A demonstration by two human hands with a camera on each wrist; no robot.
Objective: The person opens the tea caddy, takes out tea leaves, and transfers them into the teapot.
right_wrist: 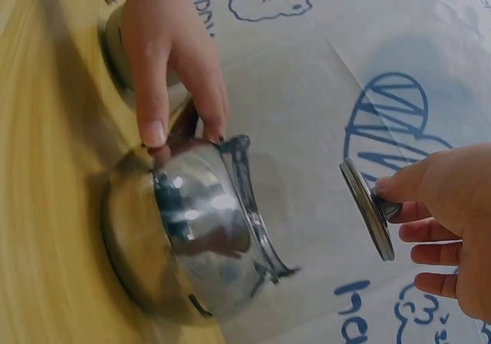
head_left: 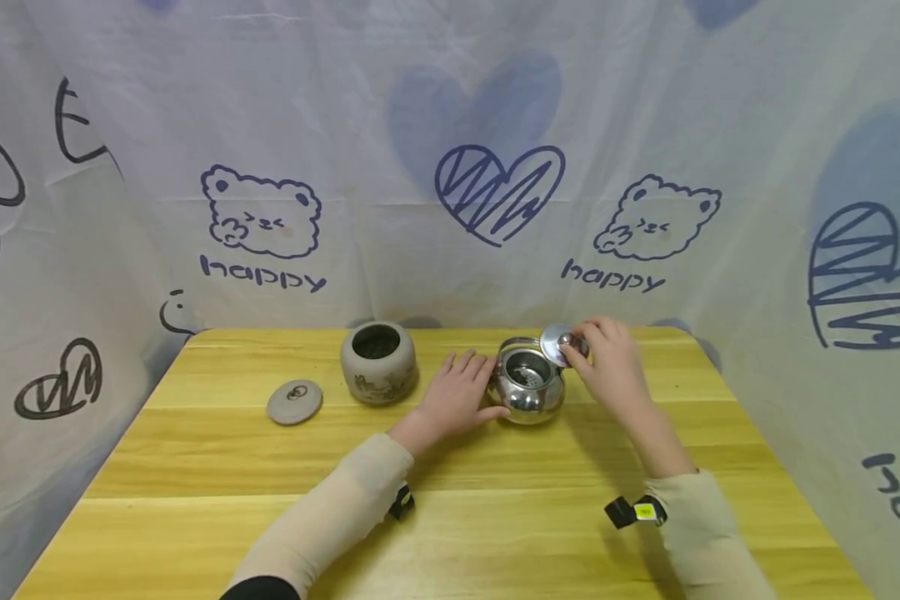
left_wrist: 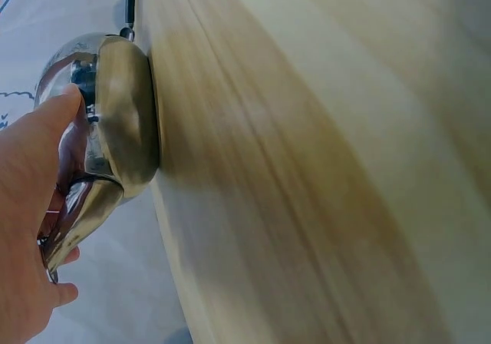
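A shiny metal teapot (head_left: 527, 396) stands on the table without its lid, a perforated strainer (head_left: 528, 375) showing in its mouth. Its bail handle (head_left: 519, 342) lies towards the back. My left hand (head_left: 453, 396) rests against the pot's left side, fingers fairly straight and thumb spread towards the front. In the left wrist view that thumb touches the metal body, with the spout (left_wrist: 80, 213) between it and the fingers. My right hand (head_left: 615, 362) pinches the round knob of the metal lid (right_wrist: 368, 210) and holds it tilted, up and to the right of the pot's mouth.
Left of my left hand is a grey ceramic jar (head_left: 378, 371), uncovered, with dark contents. Its flat grey lid (head_left: 295, 402) lies on the wooden table (head_left: 450, 533) further left. A white cloth (head_left: 375, 100) with blue drawings hangs behind the table and along its sides.
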